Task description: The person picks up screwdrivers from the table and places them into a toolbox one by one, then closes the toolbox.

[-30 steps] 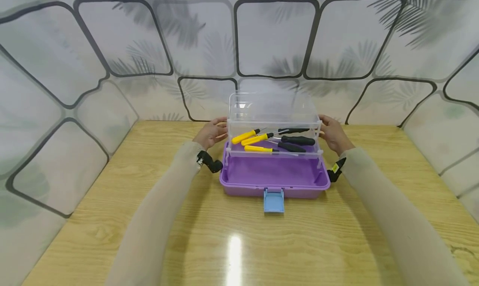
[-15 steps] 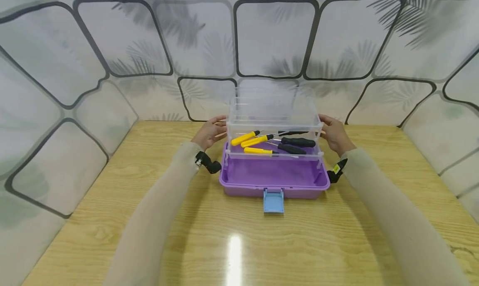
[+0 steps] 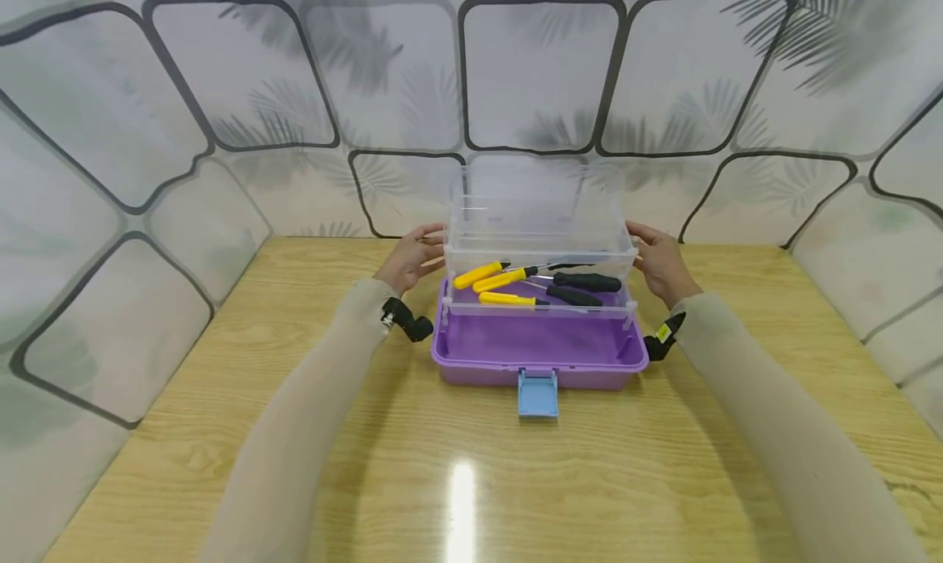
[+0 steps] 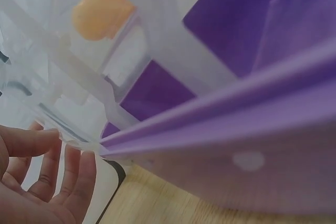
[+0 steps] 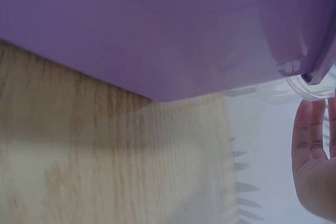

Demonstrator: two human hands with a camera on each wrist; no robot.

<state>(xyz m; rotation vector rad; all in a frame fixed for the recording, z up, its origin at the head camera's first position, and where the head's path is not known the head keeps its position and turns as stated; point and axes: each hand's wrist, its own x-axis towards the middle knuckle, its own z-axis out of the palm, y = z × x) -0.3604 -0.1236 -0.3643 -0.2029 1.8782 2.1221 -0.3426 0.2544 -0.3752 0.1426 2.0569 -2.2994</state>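
Observation:
In the head view a purple toolbox (image 3: 541, 375) stands on the table with its clear lid (image 3: 538, 211) raised. Inside, a clear tray (image 3: 464, 308) is lifted on its arms and bears yellow-handled screwdrivers (image 3: 507, 280) and black-handled screwdrivers (image 3: 585, 281). My left hand (image 3: 408, 262) has its spread fingertips at the lid's left side; in the left wrist view they line up along the clear edge, the fingers (image 4: 79, 187) only slightly bent. On the opposite side my right hand (image 3: 658, 262) touches the lid's right end, its fingers (image 5: 304, 129) nearly straight in the right wrist view.
A light blue latch (image 3: 538, 395) hangs down at the box's front, over the wooden table (image 3: 354, 497). Close behind the box rises a patterned backdrop (image 3: 541, 72), which also encloses the left and right sides. A black wrist camera (image 3: 408, 322) sits by the box's left wall.
The clear lid has tilted; its far edge stands higher in the head view and its near edge lower. The tray's front rim has sunk slightly. Both hands have stayed at the lid's sides.

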